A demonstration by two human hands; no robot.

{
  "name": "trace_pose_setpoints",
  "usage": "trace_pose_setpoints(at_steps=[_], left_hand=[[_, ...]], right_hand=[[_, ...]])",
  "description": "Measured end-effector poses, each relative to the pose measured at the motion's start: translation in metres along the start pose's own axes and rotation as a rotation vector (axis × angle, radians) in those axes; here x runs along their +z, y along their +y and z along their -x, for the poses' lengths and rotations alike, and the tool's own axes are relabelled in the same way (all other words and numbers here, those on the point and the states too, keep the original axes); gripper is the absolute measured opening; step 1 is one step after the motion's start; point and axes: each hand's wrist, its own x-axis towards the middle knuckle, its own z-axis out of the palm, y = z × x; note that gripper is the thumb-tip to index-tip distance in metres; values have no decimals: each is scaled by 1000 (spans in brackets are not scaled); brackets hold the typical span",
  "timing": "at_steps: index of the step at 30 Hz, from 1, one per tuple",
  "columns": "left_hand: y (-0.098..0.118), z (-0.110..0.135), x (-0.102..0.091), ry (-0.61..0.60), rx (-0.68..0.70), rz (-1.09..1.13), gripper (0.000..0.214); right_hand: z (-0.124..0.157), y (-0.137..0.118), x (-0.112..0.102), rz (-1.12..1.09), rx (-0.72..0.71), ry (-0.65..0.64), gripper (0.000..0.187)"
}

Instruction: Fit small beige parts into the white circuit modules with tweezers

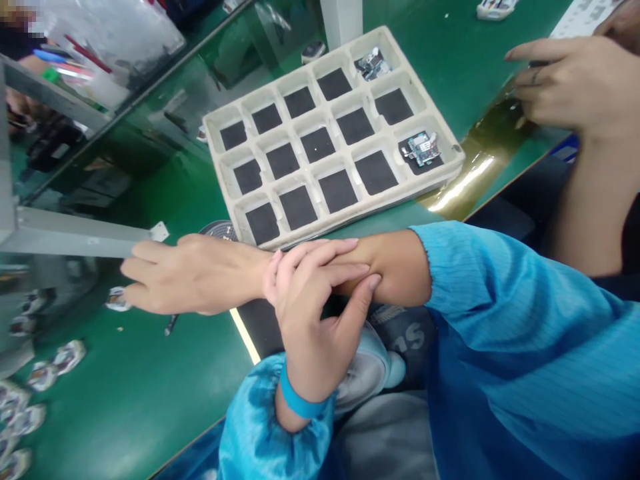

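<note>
My right hand (185,275) reaches left across the green table (150,387), fingers stretched out and close together, with nothing seen in it. Its fingertips lie just below a grey metal rail (75,237). My left hand (315,313), with a blue band at the wrist, comes up from below and clasps my right wrist, fingers over the top and thumb underneath. Both arms wear blue sleeves. Just behind my arm sits a beige compartment tray (220,143) with dark pads. It holds two small circuit boards (423,148), the other (373,64) in the far corner.
Another person's hand (565,80) rests on the table at the top right beside a gold reflective sheet (480,167). Several small wrapped parts (50,367) lie at the left edge. A thin dark tool (171,325) lies under my right hand. A round dark disc (220,231) peeks out by the tray.
</note>
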Motion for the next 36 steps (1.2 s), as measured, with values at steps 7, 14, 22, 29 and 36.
trace_pose_setpoints(at_steps=[7,14,22,29,36], left_hand=[[-2,2,-3,-45,30,-23,11],[-2,4,-1,-69,5,-44,15],[14,30,-19,-116,-5,-211,32],[32,88,-16,-407,18,56,28],[35,115,1,-521,-128,219,22]], right_hand=[[-5,-5,-22,193,15,-231,56],[-2,-11,-35,199,2,-294,53],[-1,-14,-30,139,21,-231,56],[0,-14,-28,175,7,-214,50],[-1,-14,-32,183,-20,-289,31]])
